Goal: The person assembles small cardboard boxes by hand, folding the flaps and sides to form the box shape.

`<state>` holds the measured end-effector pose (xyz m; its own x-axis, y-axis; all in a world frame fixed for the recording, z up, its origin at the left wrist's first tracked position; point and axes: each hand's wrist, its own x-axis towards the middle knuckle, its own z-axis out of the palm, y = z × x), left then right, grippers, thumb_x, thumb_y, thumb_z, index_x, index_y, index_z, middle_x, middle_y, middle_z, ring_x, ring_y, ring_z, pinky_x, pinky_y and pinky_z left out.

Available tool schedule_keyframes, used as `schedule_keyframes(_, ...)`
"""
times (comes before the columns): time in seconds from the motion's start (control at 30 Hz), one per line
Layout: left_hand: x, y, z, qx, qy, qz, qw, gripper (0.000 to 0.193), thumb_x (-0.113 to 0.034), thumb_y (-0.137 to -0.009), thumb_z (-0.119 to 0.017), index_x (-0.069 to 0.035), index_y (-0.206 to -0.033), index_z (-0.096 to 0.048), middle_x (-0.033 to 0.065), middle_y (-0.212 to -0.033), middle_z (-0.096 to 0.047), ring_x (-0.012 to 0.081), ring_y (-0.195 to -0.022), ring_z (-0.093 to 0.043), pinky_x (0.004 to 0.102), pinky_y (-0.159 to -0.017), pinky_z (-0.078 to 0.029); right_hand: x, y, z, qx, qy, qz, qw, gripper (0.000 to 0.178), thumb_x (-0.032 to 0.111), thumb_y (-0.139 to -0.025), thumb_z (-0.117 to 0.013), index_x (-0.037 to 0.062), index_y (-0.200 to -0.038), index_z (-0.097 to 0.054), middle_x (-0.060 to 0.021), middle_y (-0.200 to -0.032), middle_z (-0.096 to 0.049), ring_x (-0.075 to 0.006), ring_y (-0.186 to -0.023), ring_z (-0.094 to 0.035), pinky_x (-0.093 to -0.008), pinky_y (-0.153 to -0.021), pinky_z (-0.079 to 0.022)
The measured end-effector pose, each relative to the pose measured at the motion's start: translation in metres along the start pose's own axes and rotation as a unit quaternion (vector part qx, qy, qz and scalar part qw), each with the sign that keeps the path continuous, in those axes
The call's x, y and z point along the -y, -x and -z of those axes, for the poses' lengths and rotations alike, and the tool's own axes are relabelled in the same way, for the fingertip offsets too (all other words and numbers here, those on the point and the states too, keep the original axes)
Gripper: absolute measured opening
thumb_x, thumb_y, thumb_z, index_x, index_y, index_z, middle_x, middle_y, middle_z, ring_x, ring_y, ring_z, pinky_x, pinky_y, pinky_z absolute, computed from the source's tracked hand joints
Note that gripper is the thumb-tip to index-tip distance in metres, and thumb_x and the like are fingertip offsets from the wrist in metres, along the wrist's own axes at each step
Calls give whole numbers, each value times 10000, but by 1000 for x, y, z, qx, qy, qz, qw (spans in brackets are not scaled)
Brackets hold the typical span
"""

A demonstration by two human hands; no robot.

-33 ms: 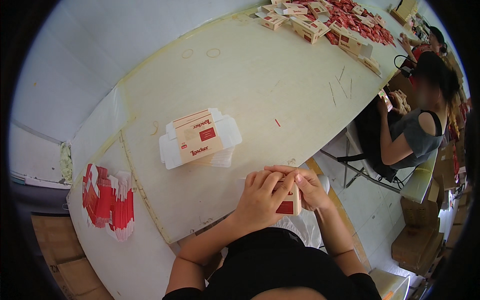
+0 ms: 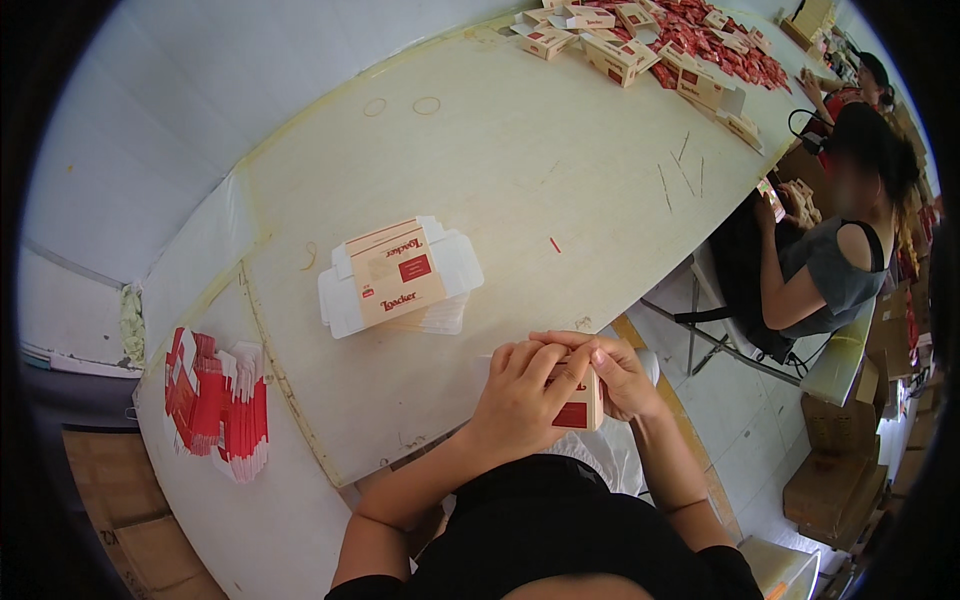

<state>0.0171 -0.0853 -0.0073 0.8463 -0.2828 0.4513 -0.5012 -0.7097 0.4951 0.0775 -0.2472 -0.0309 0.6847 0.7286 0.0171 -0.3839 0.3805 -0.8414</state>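
Note:
Close to my body, at the table's near edge, I hold a small cream and red carton (image 2: 578, 412) between both hands. My left hand (image 2: 522, 392) lies over its left side and top, fingers bent across it. My right hand (image 2: 620, 376) grips its right side, the thumb pressed at the upper corner. The fingers hide the carton's far end. A stack of flattened cream cartons (image 2: 392, 275) with white flaps lies on the table beyond my left hand.
Flat red and white cartons (image 2: 220, 405) are stacked at the left. Folded cartons (image 2: 615, 58) and red packets (image 2: 715, 45) pile up at the far end of the white table (image 2: 480, 160). Rubber bands (image 2: 427, 105) lie about. A seated person (image 2: 825, 250) and another sit at the right; brown boxes (image 2: 835, 490) stand behind.

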Motion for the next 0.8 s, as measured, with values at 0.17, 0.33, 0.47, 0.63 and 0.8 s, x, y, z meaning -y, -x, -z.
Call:
schedule_keyframes(0.17, 3, -5, -4, -9, -38, -3, 999, 727, -305, -660, -753, -78, -1309, -515, 65, -1027, -499, 246, -955, -503, 405, -849, -376, 3, -1, -17, -115, 172, 50, 977, 424, 232, -1026, -363, -39, -1342, -442, -204, -1288, -544, -241, -1140, -558, -334, -956, -449)
schedule_keyframes(0.33, 6, 0, -12, 11, -105, -12, 994, 720, -299, -683, -732, -97, -1336, -505, 50, -1023, -505, 237, -950, -500, 410, -824, -368, -14, 6, -23, -210, 351, 101, 907, 463, 247, -1026, -324, -34, -1394, -337, -236, -1215, -560, -315, -1148, -560, -367, -975, -420)
schedule_keyframes(0.47, -2, -3, -20, -5, -70, 22, 997, 726, -275, -684, -740, -117, -1349, -495, 56, -1067, -513, 251, -989, -490, 412, -856, -357, -13, 23, -9, -132, 416, 59, 898, 621, 309, -1011, -345, 8, -1472, -58, -271, -1227, -512, -326, -1078, -594, -376, -891, -482)
schedule_keyframes(0.63, 7, -8, -14, 69, -26, 42, 996, 923, -380, -665, -781, -61, -1423, -362, 159, -1257, -434, 343, -1148, -433, 472, -981, -314, 8, 25, -9, -90, 324, -63, 940, 786, 421, -980, -420, 39, -1476, 54, -226, -1176, -544, -261, -839, -646, -331, -619, -556)
schedule_keyframes(0.8, 47, -33, 55, -12, -18, 41, 999, 1110, -554, -685, -747, -6, -1474, -192, 277, -1508, -149, 439, -1399, -155, 571, -1110, -137, 98, -64, 72, -230, 186, 5, 955, 771, 435, -955, -483, 65, -1481, -58, -190, -1302, -466, -278, -992, -600, -374, -775, -503)
